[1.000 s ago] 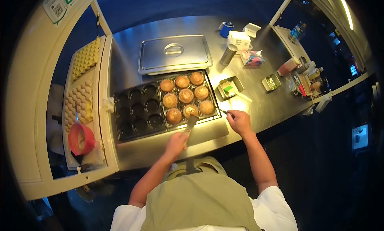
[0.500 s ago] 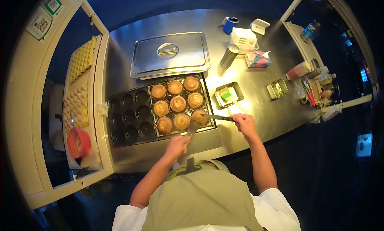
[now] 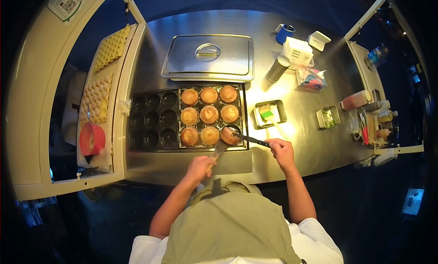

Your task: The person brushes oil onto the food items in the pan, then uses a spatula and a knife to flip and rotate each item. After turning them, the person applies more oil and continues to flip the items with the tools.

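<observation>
My left hand (image 3: 200, 169) is closed around the handle of a short metal scraper (image 3: 221, 148), its blade against the front-right round cake (image 3: 229, 135). In my right hand (image 3: 282, 153) is a narrow dark spatula (image 3: 250, 138), whose tip reaches that same cake from the right. The cake sits tilted, with part of its dark mould showing behind it. Several other browned round cakes (image 3: 209, 113) fill the rest of the right-hand mould pan (image 3: 180, 148). To the left, a second dark mould pan (image 3: 153, 118) has bare round hollows.
Behind the pans lies a lidded steel tray (image 3: 182, 65). Right of them stand a metal tin with a green brush (image 3: 267, 114), a shaker (image 3: 278, 68), a tissue pack (image 3: 312, 78) and a tin of chopped greens (image 3: 328, 117). Eggs (image 3: 96, 98) and a pink pot (image 3: 92, 139) occupy the left shelf.
The front-right cake has gone from lying level in its mould to tilted and partly lifted, baring the mould's back edge. The whole view has shifted and turned slightly.
</observation>
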{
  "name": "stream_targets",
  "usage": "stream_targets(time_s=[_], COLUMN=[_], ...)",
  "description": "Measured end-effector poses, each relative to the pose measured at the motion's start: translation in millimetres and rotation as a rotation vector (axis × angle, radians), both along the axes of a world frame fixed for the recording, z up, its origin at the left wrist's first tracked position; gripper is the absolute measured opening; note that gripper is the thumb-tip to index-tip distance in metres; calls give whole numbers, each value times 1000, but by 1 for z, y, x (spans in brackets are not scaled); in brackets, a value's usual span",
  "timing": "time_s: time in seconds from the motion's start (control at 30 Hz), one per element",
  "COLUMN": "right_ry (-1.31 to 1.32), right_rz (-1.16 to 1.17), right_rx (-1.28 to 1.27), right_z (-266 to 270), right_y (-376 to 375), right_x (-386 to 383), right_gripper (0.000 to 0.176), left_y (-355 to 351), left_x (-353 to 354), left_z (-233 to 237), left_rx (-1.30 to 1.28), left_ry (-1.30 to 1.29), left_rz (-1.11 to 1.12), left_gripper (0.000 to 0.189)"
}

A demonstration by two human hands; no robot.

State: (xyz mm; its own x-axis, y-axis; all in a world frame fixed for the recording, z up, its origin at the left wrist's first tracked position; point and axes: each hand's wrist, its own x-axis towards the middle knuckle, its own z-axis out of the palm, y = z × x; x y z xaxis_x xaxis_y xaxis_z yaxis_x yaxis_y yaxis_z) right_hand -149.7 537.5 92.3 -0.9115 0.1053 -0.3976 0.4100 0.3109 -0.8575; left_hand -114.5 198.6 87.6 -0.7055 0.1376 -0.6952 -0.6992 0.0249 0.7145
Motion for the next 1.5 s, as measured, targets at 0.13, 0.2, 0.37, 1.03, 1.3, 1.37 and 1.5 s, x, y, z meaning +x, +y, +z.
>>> stream_targets(time_s=[0.13, 0.2, 0.37, 1.03, 1.3, 1.37, 1.5], right_ry=[217, 245, 315, 591, 162, 65, 169], right_rz=[203, 237, 339, 598, 220, 228, 383], right_rx=[18, 41, 239, 726, 11, -80, 11], right_z=[-6, -6, 18, 35, 28, 36, 21], right_y=[-2, -7, -13, -49, 2, 8, 0], right_x=[5, 4, 1, -215, -247, -241, -228], right_gripper=[22, 21, 19, 24, 23, 23, 24], left_y=[13, 16, 0, 22, 21, 26, 42], left_x=[-2, -2, 25, -134, -163, -168, -169], left_z=[1, -1, 23, 27, 22, 12, 6], left_rx=[26, 44, -182, 7, -11, 52, 80], left_ry=[-40, -53, 4, 93, -27, -66, -110], left_rz=[21, 24, -42, 135, 119, 109, 154], left_gripper=[23, 23, 26, 26, 23, 23, 24])
